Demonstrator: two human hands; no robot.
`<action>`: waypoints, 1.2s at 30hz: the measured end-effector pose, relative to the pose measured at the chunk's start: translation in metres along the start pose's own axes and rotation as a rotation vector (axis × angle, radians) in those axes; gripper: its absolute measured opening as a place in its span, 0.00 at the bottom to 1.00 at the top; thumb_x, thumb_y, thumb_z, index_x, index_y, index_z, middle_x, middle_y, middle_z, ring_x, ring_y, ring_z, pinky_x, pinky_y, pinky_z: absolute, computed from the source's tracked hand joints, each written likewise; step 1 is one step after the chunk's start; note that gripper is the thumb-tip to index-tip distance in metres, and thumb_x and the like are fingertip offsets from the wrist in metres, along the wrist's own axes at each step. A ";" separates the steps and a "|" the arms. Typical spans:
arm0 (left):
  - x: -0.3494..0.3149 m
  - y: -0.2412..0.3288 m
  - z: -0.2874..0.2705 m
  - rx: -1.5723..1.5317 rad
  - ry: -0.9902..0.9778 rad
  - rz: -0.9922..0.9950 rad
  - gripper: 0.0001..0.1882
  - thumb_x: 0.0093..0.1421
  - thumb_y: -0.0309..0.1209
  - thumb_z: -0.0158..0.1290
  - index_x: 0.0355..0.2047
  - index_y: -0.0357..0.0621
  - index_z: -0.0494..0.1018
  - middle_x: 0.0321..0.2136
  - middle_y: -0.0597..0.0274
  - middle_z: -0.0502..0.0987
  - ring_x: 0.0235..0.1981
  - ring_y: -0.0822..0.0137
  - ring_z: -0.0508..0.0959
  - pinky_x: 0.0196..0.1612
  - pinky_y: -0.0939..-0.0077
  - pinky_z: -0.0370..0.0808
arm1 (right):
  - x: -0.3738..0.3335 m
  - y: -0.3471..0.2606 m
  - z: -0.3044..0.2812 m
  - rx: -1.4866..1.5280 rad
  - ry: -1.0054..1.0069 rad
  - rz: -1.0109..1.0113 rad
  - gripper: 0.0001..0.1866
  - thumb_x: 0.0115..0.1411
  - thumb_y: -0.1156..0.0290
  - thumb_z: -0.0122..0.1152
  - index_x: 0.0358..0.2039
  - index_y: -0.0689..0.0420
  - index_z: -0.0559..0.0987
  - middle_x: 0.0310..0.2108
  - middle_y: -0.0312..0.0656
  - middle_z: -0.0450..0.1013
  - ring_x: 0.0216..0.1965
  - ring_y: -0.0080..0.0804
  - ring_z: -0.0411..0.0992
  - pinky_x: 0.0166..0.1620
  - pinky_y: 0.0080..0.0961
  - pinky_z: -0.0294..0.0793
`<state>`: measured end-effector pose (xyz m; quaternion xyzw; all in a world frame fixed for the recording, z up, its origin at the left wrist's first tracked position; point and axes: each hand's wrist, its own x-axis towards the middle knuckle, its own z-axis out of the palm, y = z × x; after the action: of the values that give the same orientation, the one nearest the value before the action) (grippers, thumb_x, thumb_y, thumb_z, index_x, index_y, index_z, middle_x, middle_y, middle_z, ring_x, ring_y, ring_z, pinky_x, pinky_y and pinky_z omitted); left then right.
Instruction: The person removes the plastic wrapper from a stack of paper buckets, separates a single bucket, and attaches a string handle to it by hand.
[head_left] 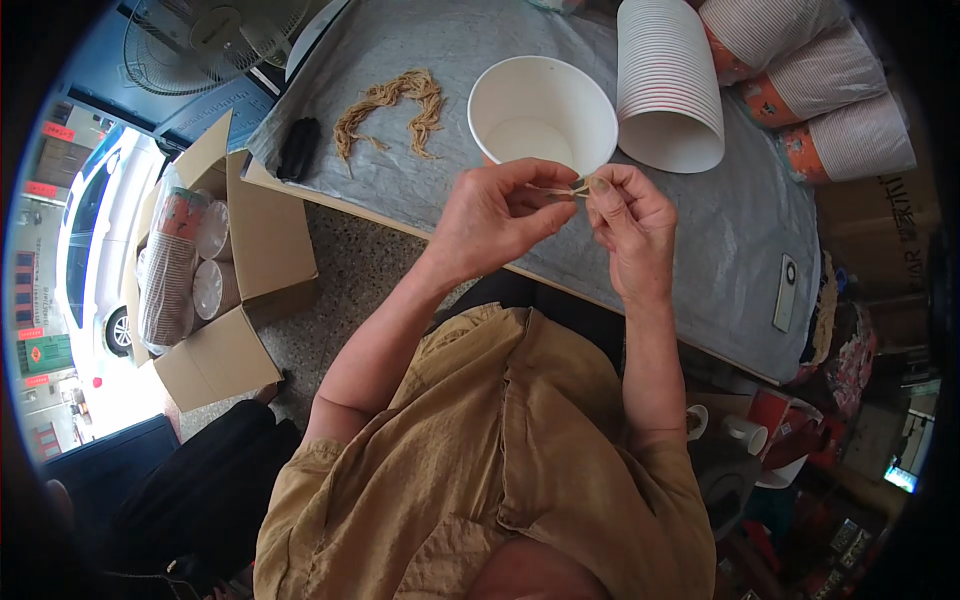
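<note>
Both my hands meet over the table's near edge, just in front of a large open white paper tub [540, 128]. My left hand [492, 222] has thumb and forefinger closed on a thin tan strand [566, 190]. The thumb and fingers of my right hand [634, 222] pinch the same strand at its other end. Whether it is a string or a rubber band I cannot make out. A loose bundle of similar tan strands [392, 102] lies curved on the table to the left of the tub.
A nested stack of white tubs [668, 90] lies right of the open one, and several plastic-wrapped stacks [822, 92] sit beyond it. A dark object [298, 150] is at the grey-covered table's [700, 265] left edge. An open cardboard box [275, 235] holds wrapped tubs.
</note>
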<state>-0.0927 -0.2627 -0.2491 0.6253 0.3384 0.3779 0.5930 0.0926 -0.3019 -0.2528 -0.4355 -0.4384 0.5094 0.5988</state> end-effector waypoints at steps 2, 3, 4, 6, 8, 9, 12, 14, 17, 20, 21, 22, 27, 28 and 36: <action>0.002 0.002 0.004 0.070 0.011 0.028 0.15 0.64 0.24 0.61 0.50 0.33 0.78 0.39 0.60 0.83 0.41 0.74 0.83 0.46 0.79 0.82 | 0.000 0.001 0.000 0.004 0.005 -0.004 0.06 0.68 0.70 0.62 0.39 0.59 0.80 0.24 0.27 0.71 0.23 0.08 0.62 0.23 0.10 0.55; 0.003 -0.001 0.004 0.042 0.039 0.045 0.11 0.63 0.24 0.61 0.45 0.33 0.79 0.33 0.62 0.83 0.35 0.76 0.83 0.39 0.80 0.81 | 0.000 0.001 0.001 0.009 0.010 -0.006 0.06 0.68 0.70 0.62 0.39 0.59 0.79 0.24 0.27 0.71 0.23 0.08 0.62 0.23 0.11 0.55; 0.004 -0.001 0.005 0.015 0.067 0.064 0.08 0.62 0.24 0.61 0.40 0.32 0.80 0.26 0.64 0.83 0.29 0.78 0.82 0.32 0.82 0.79 | 0.000 0.000 0.002 0.012 0.004 -0.014 0.06 0.68 0.70 0.62 0.39 0.59 0.79 0.24 0.27 0.71 0.23 0.08 0.62 0.23 0.11 0.55; 0.004 0.006 0.006 0.069 0.064 0.073 0.06 0.63 0.24 0.61 0.38 0.33 0.81 0.26 0.65 0.82 0.28 0.79 0.81 0.32 0.83 0.78 | 0.001 -0.003 0.001 0.021 0.004 -0.001 0.06 0.68 0.70 0.63 0.39 0.59 0.79 0.24 0.27 0.71 0.23 0.09 0.64 0.23 0.11 0.56; 0.002 0.009 0.003 0.195 0.044 0.077 0.04 0.63 0.24 0.61 0.37 0.36 0.81 0.27 0.66 0.82 0.30 0.80 0.80 0.33 0.82 0.77 | -0.004 -0.010 -0.001 -0.100 0.013 0.021 0.08 0.68 0.69 0.63 0.40 0.60 0.79 0.25 0.26 0.71 0.24 0.09 0.63 0.26 0.11 0.58; 0.000 0.011 0.002 0.216 0.047 0.126 0.04 0.63 0.25 0.61 0.36 0.37 0.81 0.27 0.66 0.82 0.29 0.80 0.80 0.33 0.82 0.77 | -0.005 -0.014 -0.001 -0.160 0.013 0.020 0.08 0.68 0.69 0.63 0.39 0.61 0.79 0.26 0.25 0.71 0.25 0.09 0.63 0.27 0.11 0.59; 0.002 0.006 -0.001 0.234 0.046 0.261 0.04 0.59 0.24 0.61 0.35 0.39 0.81 0.26 0.63 0.82 0.27 0.77 0.80 0.31 0.79 0.77 | -0.006 -0.010 -0.010 -0.291 -0.107 0.005 0.08 0.67 0.70 0.64 0.35 0.62 0.79 0.26 0.24 0.70 0.26 0.09 0.63 0.29 0.12 0.60; 0.003 0.008 -0.005 0.345 -0.003 0.342 0.04 0.57 0.23 0.62 0.35 0.40 0.81 0.26 0.62 0.81 0.24 0.72 0.80 0.29 0.77 0.76 | -0.009 -0.010 -0.014 -0.262 -0.110 0.065 0.08 0.66 0.71 0.65 0.33 0.62 0.79 0.25 0.26 0.70 0.25 0.09 0.63 0.28 0.12 0.59; 0.003 0.008 -0.004 0.327 -0.043 0.402 0.05 0.58 0.23 0.62 0.35 0.40 0.81 0.27 0.62 0.80 0.25 0.69 0.80 0.29 0.75 0.76 | -0.015 -0.012 -0.015 -0.194 -0.090 0.063 0.07 0.64 0.71 0.66 0.33 0.62 0.79 0.24 0.26 0.69 0.23 0.10 0.61 0.27 0.12 0.57; 0.003 0.008 -0.002 0.317 -0.014 0.458 0.05 0.58 0.23 0.63 0.36 0.40 0.81 0.28 0.61 0.80 0.26 0.68 0.81 0.30 0.74 0.77 | -0.018 -0.019 -0.014 -0.074 -0.046 0.012 0.07 0.64 0.71 0.66 0.32 0.60 0.79 0.22 0.26 0.68 0.22 0.11 0.59 0.25 0.12 0.54; 0.004 0.006 -0.002 0.315 -0.020 0.456 0.05 0.58 0.23 0.63 0.36 0.40 0.81 0.28 0.61 0.80 0.26 0.68 0.81 0.30 0.74 0.77 | -0.019 -0.023 -0.014 -0.074 -0.039 0.013 0.07 0.64 0.71 0.66 0.32 0.60 0.79 0.22 0.26 0.68 0.22 0.11 0.59 0.25 0.12 0.54; 0.003 0.004 -0.003 0.337 0.005 0.470 0.05 0.59 0.23 0.63 0.36 0.40 0.81 0.28 0.60 0.80 0.27 0.68 0.82 0.30 0.74 0.77 | -0.020 -0.028 -0.014 -0.078 -0.037 -0.007 0.07 0.64 0.71 0.66 0.32 0.60 0.78 0.22 0.26 0.68 0.22 0.11 0.59 0.25 0.12 0.54; 0.005 -0.006 -0.001 0.234 0.087 0.380 0.04 0.62 0.20 0.60 0.38 0.36 0.81 0.37 0.57 0.83 0.28 0.71 0.85 0.29 0.80 0.81 | -0.027 -0.041 -0.014 -0.049 0.002 -0.073 0.06 0.64 0.73 0.66 0.31 0.60 0.78 0.22 0.27 0.68 0.21 0.11 0.59 0.25 0.13 0.54; 0.006 -0.008 -0.001 0.222 0.070 0.381 0.04 0.62 0.20 0.60 0.38 0.36 0.81 0.37 0.57 0.83 0.28 0.71 0.85 0.29 0.80 0.81 | -0.028 -0.043 -0.013 -0.057 0.021 -0.073 0.06 0.64 0.73 0.66 0.31 0.60 0.78 0.22 0.27 0.68 0.21 0.11 0.59 0.25 0.13 0.54; 0.006 -0.025 0.003 0.241 0.208 0.398 0.06 0.61 0.19 0.60 0.39 0.35 0.81 0.43 0.54 0.84 0.26 0.71 0.84 0.28 0.79 0.82 | -0.037 -0.063 -0.005 -0.098 -0.010 -0.238 0.07 0.64 0.75 0.66 0.32 0.62 0.77 0.24 0.31 0.69 0.23 0.13 0.62 0.27 0.13 0.58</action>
<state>-0.0865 -0.2576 -0.2738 0.7037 0.3104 0.5063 0.3900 0.1083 -0.3459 -0.1959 -0.4067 -0.5144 0.4146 0.6310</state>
